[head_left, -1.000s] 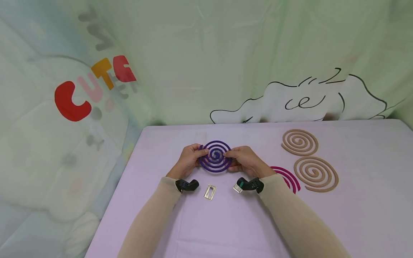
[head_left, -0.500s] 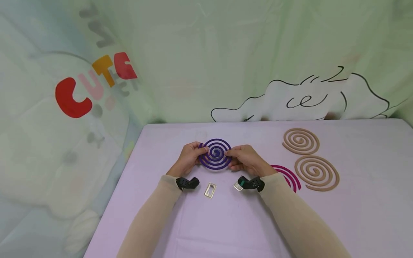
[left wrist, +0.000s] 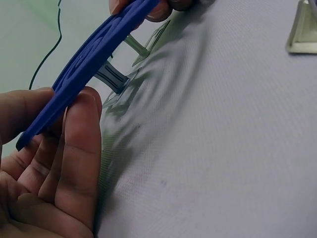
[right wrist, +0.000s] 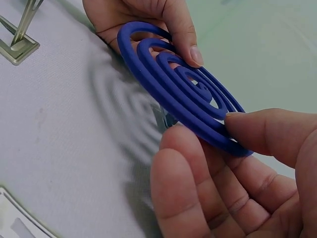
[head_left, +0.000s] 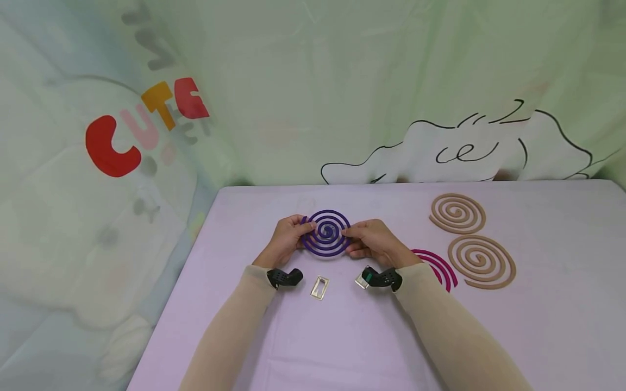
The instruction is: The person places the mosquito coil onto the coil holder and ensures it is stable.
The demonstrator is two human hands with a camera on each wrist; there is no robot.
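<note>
Both hands hold a dark blue-purple mosquito coil (head_left: 327,232) a little above the table, tilted. My left hand (head_left: 285,243) pinches its left side, thumb on top and fingers beneath. On the opposite side, my right hand (head_left: 375,242) grips the rim, the thumb on the upper face and fingertips below, as the right wrist view shows. Under the coil in the left wrist view are a metal coil stand (left wrist: 113,77) and another stand (left wrist: 138,47) behind it. Whether the coil touches them is unclear. Nearer the person lie a metal stand (head_left: 324,289) and another, partly hidden metal piece (head_left: 360,281).
A pink coil (head_left: 447,266) lies partly under the right forearm. Farther right are two tan coils, one toward the back (head_left: 457,213) and one in front (head_left: 480,260). Printed fabric (head_left: 313,108) hangs behind the table (head_left: 313,336). Each wrist wears a black camera.
My right thumb has shifted very slightly outward on the coil. The coil stays between both hands in nearly the same place, and the head view has moved a little.
</note>
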